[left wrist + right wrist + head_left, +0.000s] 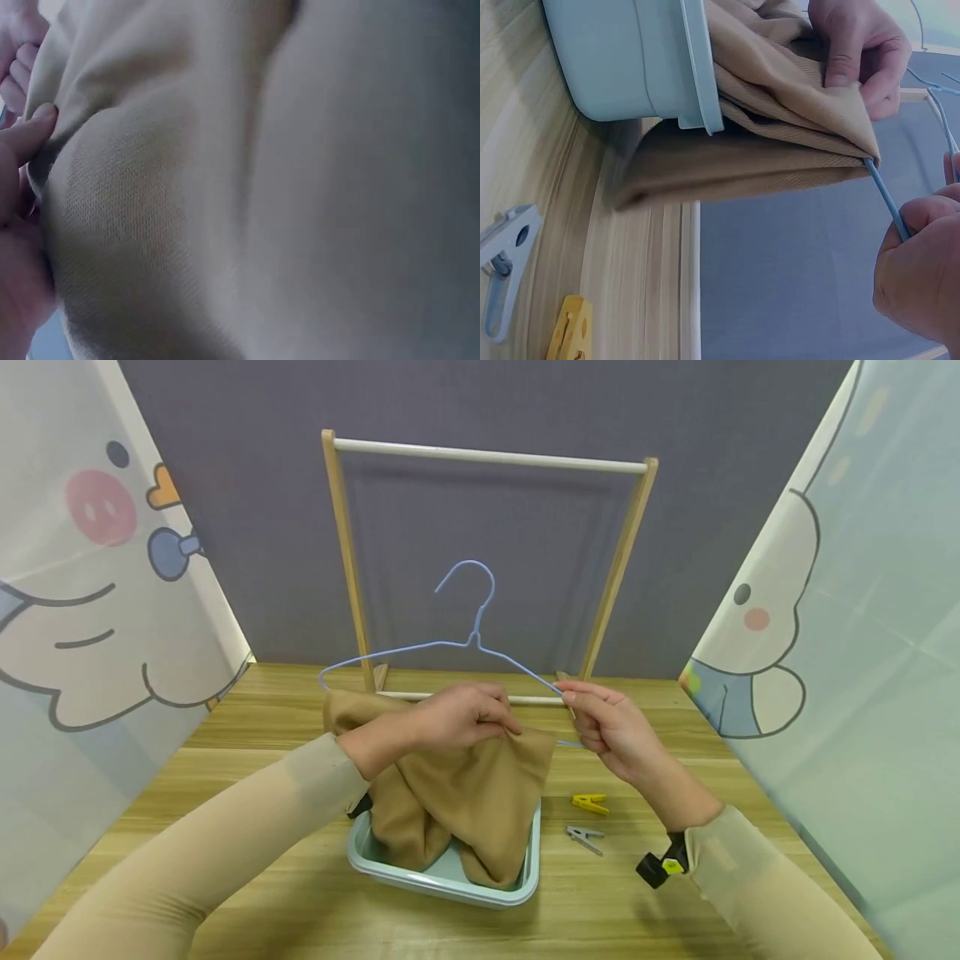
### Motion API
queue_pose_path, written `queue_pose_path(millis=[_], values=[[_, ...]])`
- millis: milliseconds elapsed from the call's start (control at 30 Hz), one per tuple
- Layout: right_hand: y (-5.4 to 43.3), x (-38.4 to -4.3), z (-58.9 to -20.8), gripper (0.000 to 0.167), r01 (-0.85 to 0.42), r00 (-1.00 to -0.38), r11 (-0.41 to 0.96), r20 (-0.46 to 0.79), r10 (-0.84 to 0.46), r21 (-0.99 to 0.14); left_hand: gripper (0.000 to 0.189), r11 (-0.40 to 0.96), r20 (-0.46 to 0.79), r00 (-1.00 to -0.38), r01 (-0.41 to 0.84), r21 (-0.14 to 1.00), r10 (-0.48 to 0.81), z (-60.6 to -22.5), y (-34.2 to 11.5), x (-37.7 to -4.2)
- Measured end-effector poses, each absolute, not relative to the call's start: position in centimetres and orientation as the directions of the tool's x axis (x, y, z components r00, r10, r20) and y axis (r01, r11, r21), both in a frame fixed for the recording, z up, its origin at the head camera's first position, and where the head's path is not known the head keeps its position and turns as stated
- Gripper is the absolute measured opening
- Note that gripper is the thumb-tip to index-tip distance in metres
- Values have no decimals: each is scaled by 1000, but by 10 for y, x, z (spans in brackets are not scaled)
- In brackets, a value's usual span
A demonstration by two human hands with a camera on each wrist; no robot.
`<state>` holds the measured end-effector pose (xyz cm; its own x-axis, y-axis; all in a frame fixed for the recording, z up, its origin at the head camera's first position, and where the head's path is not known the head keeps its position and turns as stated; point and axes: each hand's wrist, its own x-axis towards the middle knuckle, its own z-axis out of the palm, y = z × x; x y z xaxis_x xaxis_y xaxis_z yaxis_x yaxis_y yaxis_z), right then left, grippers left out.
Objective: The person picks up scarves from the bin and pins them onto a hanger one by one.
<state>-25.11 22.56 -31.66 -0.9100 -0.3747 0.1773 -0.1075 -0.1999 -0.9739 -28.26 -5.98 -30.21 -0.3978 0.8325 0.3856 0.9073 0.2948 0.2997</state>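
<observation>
A light blue wire hanger is held up with its hook at the top. My right hand grips the hanger's right end. Brown cloth drapes from the hanger down into a pale blue basin. My left hand pinches the cloth's upper edge near the middle. In the right wrist view, the hanger's lower bar comes out of the folded cloth beside my right hand. Most of that bar is hidden by the cloth. Cloth fills most of the left wrist view.
Behind the hanger stands a wooden rack with a white top rail. A yellow clothes peg and a grey clothes peg lie on the wooden table, right of the basin. Printed curtains flank both sides.
</observation>
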Motion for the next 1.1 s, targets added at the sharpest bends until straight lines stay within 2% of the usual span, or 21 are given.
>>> queue_pose_path(millis=[133,300,533,633,733,900,1100], values=[[224,-250,-315,38,-116,-908,-204,187,-376,-972,18,279,451,-437,884,374,779,-298,-58,-287],[223,-251,-315,38,-113,-904,-208,188,-385,-972,18,314,530,-524,842,439,666,-291,-55,-299],[222,-253,-318,38,-97,-903,-205,172,-393,-974,16,352,502,-646,749,561,575,-279,-44,-307],[222,-252,-316,37,-94,-911,-196,164,-378,-976,18,329,472,-662,723,607,583,-280,-37,-309],[222,-250,-314,37,-109,-921,-182,169,-352,-977,20,322,445,-642,730,603,624,-283,-29,-311],[223,-247,-310,37,-160,-925,-182,212,-314,-970,21,335,456,-567,803,494,686,-291,-28,-311],[229,-249,-302,40,-187,-929,-197,239,-282,-962,25,339,460,-503,854,394,732,-290,-55,-301]])
